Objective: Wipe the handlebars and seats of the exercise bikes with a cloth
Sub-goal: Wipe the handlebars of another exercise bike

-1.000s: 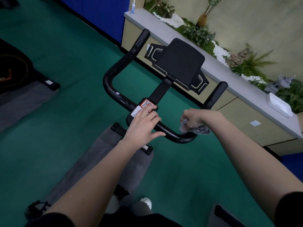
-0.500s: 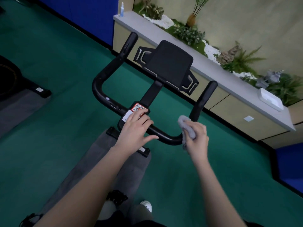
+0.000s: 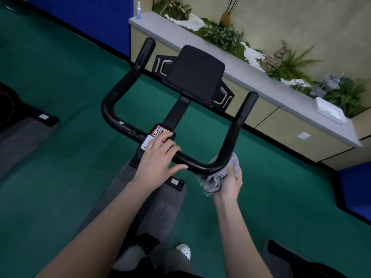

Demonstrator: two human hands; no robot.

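Grey cloth: crumpled grey microfibre cloth (image 3: 220,176) bunched against the lower right bend of the handlebar, wrapped partly round the tube there, a loose fold hanging below.
Right hand: right hand (image 3: 230,181) under and behind the cloth, fingers curled up around it, pressing it to the bar from the near side.
Left hand: left hand (image 3: 158,159) lying flat on the middle of the bar, fingers straight and slightly spread, thumb out to the right along the tube; fingertips reach the orange-and-white QR sticker (image 3: 160,131); it grips nothing.
Handlebar: black U-shaped tubular handlebar (image 3: 112,105) of the exercise bike, both ends rising away from the person; the cloth is at the right corner, well apart from the left hand.
Console holder: black padded tablet holder (image 3: 195,74) on the centre stem, beyond both hands.
Tabletop: grey tabletop (image 3: 267,87) along the far wall, carrying a white rectangular tray (image 3: 329,109) at its right end, contents not discernible, and a small clear spray bottle (image 3: 138,10) at its left end.
Planter: long bed of green plants and white pebbles (image 3: 226,37) behind the tabletop.
Floor: green floor (image 3: 60,77) with a grey mat (image 3: 152,209) under the bike.
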